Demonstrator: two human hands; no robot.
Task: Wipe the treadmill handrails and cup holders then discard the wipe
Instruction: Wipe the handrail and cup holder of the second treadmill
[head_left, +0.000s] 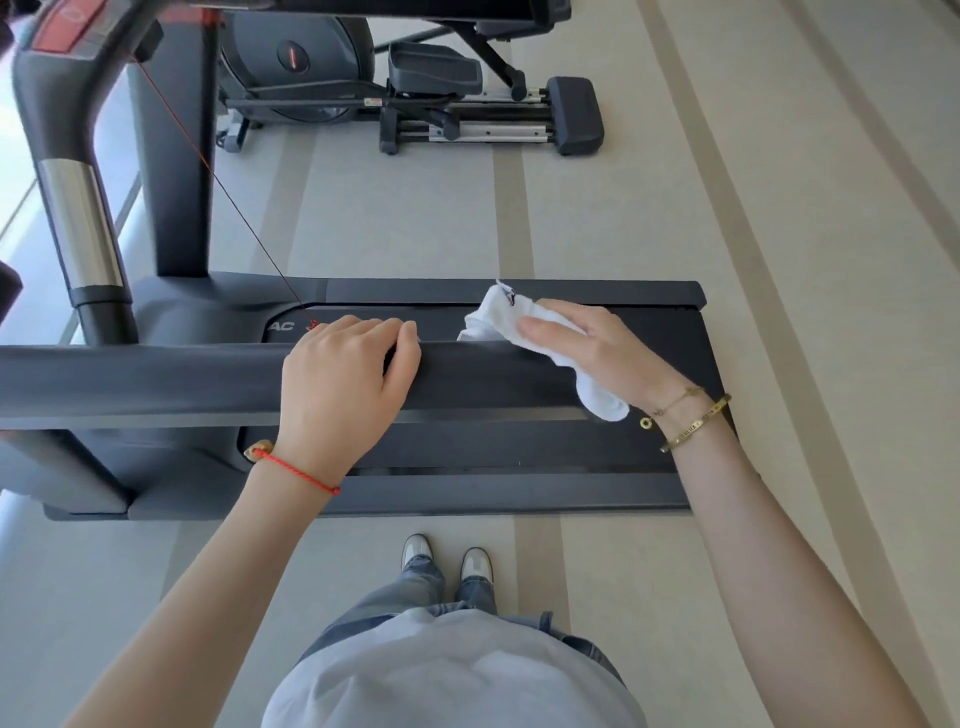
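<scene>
A dark grey treadmill handrail (156, 379) runs across the middle of the view from the left edge. My left hand (343, 384) lies over it with its fingers curled round the rail's far side. Just to the right, my right hand (587, 348) holds a white wipe (519, 325) against the rail's end, thumb on top of the cloth. The wipe bunches up beyond my fingers and hangs down below my palm. The treadmill deck (519, 447) lies below the rail. No cup holder is visible.
The treadmill's upright post (78, 218) and console edge rise at the left, with a red safety cord (228, 197) running down to the rail. An elliptical trainer (415, 88) stands beyond on the striped floor. My shoes (447, 558) stand beside the deck.
</scene>
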